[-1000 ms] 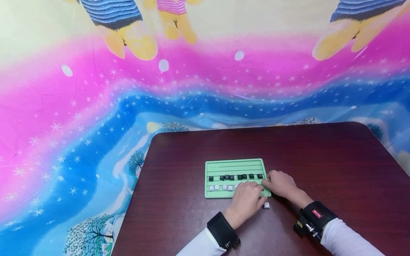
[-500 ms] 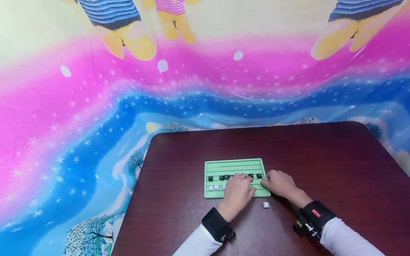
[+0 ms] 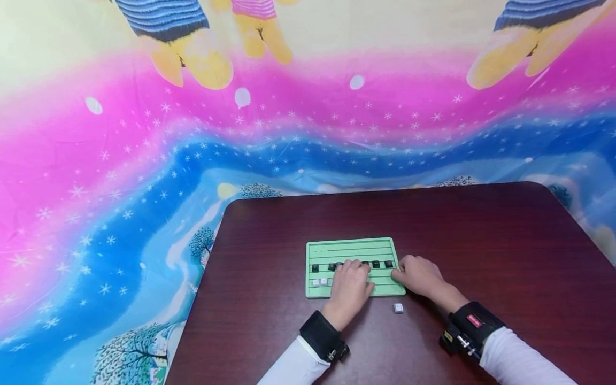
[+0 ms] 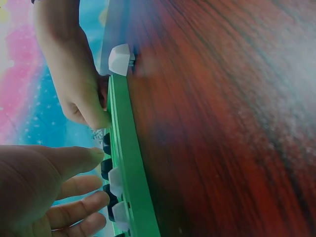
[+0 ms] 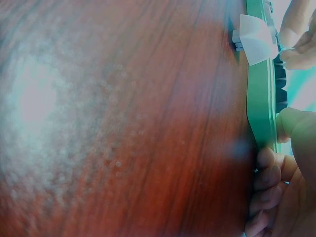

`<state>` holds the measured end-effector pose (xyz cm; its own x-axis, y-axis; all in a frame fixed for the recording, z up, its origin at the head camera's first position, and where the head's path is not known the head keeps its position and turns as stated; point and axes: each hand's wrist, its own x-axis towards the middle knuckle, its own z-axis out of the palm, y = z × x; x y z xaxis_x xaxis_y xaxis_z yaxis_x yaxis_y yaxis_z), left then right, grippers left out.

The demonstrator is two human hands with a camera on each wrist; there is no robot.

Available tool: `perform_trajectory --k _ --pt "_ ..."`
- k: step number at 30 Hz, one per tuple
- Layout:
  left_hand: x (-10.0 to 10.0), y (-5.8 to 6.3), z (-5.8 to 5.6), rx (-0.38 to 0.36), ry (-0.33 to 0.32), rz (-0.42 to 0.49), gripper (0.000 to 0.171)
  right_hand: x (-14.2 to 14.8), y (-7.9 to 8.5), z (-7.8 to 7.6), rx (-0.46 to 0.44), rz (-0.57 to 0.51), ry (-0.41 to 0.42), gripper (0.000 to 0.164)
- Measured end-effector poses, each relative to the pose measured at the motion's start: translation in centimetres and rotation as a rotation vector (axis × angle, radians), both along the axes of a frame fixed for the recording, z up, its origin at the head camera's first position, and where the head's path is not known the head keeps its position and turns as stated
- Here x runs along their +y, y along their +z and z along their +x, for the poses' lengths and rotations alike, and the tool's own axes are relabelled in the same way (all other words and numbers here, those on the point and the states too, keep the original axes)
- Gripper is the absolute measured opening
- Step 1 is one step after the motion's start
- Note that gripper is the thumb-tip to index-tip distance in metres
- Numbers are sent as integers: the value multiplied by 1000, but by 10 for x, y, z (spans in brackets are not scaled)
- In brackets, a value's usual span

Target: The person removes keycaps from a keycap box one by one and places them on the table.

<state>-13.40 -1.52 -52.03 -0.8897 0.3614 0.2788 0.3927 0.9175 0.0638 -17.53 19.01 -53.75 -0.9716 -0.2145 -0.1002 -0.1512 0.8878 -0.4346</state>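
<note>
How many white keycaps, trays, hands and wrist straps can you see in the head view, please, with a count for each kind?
White keycaps: 3 in sight; more may be hidden
Green tray: 1
Left hand and right hand: 2
Black wrist straps: 2
Total: 8 visible

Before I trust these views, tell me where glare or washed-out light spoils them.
Head: light fairly even across the table, but the loose white keycap is too small for its marking to be read. Left wrist: whitish glare at upper right washes out the wood. Right wrist: hazy bright glare at left, and the backdrop beyond the green tray looks nearly bleached.
</note>
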Motion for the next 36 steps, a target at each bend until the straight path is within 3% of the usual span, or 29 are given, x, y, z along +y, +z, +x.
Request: perform_trajectory --k 18,29,36 --pt "-5 -13 -3 38 14 -8 13 0 -2 0 0 -6 0 41" --pt "-4 -9 -1 0 9 -50 12 0 -2 1 -4 -5 -8 40" --pt "-2 -10 -1 31 15 -62 9 0 -1 1 1 -6 -13 40"
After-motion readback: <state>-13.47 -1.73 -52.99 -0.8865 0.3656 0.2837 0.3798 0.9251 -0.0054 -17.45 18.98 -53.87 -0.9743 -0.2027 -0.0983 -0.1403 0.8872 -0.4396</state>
